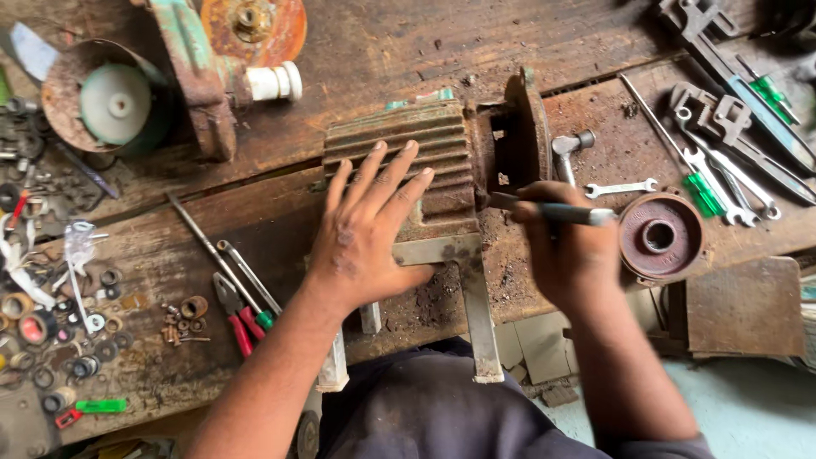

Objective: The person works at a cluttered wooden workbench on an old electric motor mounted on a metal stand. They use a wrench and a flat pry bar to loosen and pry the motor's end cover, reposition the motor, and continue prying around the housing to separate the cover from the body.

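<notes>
The left hand (pixel 370 225) lies flat, fingers spread, on the ribbed motor (pixel 416 161) at mid-bench. The right hand (pixel 565 246) is fisted around a tool (pixel 552 212) whose tip meets the motor's rusty open end. 1 end cover (pixel 659 238) already lies loose just right of that hand, so stripping looks partly done; the body remains assembled. Spanners (pixel 620 187) and pliers (pixel 234 319) lie about on the bench (pixel 170 255).
</notes>
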